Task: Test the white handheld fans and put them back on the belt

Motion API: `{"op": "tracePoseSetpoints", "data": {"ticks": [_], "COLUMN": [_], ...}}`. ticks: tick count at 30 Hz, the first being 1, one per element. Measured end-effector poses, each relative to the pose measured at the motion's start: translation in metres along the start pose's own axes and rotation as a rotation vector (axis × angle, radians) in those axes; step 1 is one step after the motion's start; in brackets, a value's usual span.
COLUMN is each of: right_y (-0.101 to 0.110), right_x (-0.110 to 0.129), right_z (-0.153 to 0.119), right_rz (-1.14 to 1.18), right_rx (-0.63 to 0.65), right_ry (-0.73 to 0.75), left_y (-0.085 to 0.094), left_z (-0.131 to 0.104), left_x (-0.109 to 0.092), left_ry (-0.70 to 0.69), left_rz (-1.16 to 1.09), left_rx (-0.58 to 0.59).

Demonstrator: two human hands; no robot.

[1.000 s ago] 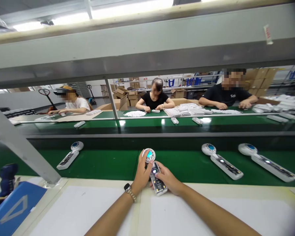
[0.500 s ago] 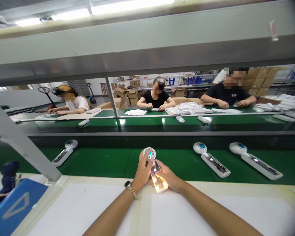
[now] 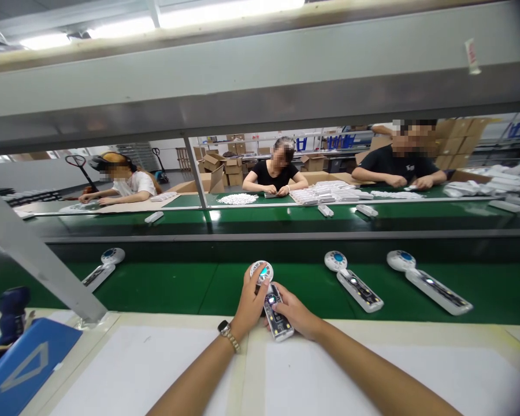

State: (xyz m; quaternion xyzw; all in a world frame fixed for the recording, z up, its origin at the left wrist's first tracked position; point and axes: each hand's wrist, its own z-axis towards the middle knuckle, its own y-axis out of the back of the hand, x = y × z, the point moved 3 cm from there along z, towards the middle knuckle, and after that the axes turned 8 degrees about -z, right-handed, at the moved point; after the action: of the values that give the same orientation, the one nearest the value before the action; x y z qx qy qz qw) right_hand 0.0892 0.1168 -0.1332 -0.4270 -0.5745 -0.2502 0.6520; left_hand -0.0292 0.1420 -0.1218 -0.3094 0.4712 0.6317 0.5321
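Observation:
A white device (image 3: 279, 323) with a round head and an open handle showing its circuit board is held between my two hands at the near edge of the green belt (image 3: 164, 289). My left hand (image 3: 252, 297) is closed around the round head, which has a blue centre. Around the handle wraps my right hand (image 3: 295, 312), its thumb on the circuit board. The small lights on the board look unlit. Two similar devices (image 3: 360, 290) (image 3: 437, 292) lie on the belt to the right, and another (image 3: 99, 277) lies at the left.
A slanted metal post (image 3: 47, 254) and a blue folder (image 3: 30, 364) stand at the left. White sheets (image 3: 329, 375) cover the near table. Across a second belt (image 3: 242, 222), three people work beside piles of white parts (image 3: 329, 192). A metal beam crosses overhead.
The bright yellow lights on the held device have gone out. The devices on the near belt have moved left, and the parts on the far belt have moved right.

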Motion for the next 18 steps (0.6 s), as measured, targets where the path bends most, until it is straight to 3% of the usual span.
{"op": "tracePoseSetpoints", "data": {"ticks": [4, 10, 18], "right_y": [0.0, 0.001, 0.003], "right_x": [0.001, 0.004, -0.002], "right_z": [-0.001, -0.002, 0.001], "right_rz": [0.005, 0.057, 0.12], "right_rx": [0.006, 0.136, 0.101], "right_ry": [0.002, 0.021, -0.024], "left_y": [0.0, 0.0, -0.001], "left_z": [0.0, 0.001, 0.003], "left_x": [0.0, 0.006, 0.011], "left_ry": [-0.008, 0.027, 0.025], "left_rz": [0.01, 0.004, 0.012], "left_rx": [-0.009, -0.015, 0.0]}}
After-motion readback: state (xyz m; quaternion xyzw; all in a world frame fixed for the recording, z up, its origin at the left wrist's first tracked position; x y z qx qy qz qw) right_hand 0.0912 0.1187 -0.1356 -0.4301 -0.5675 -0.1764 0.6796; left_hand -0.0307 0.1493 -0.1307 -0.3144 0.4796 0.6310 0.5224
